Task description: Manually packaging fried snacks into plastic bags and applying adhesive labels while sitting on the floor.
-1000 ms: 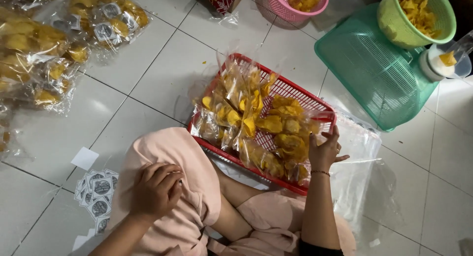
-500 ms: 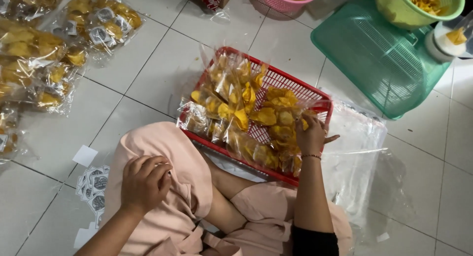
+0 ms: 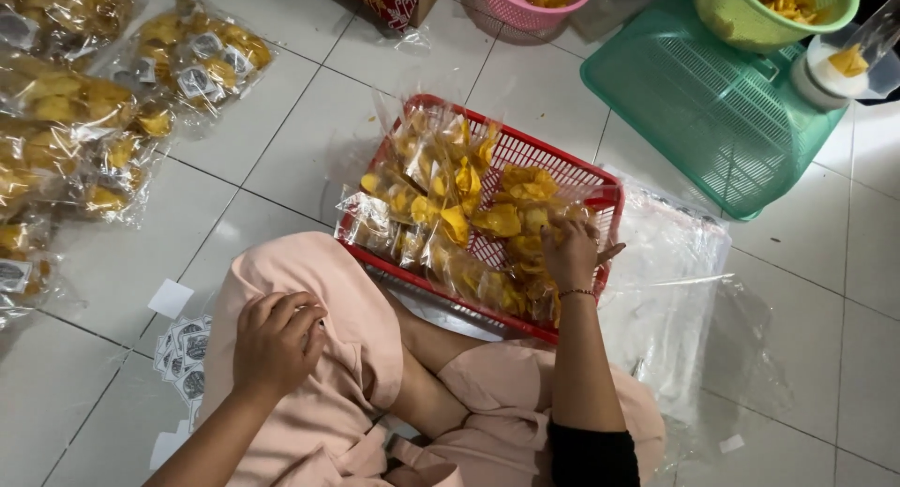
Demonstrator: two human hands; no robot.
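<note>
I sit on a tiled floor with a red plastic basket (image 3: 531, 157) in front of my knees. It holds several clear bags of yellow chips (image 3: 448, 201). My right hand (image 3: 570, 253) reaches into the basket's right side and rests on the bags there, fingers bent; whether it grips one I cannot tell. My left hand (image 3: 276, 341) lies on my pink-clad left knee with the fingers curled in, and a small item may be pinched in them. Beside that knee is a pile of small round labels (image 3: 185, 354).
Packed chip bags (image 3: 112, 103) are heaped at the left. A green crate lid (image 3: 698, 107) lies at the upper right with a green bowl of chips (image 3: 773, 9) on it. A pink basket (image 3: 539, 1) stands at the top. Empty clear bags (image 3: 670, 290) lie right of the red basket.
The view has shifted, so the basket sits more to the centre. My right hand has moved from the basket's near right rim further in, onto the bags. My left hand stays on the knee.
</note>
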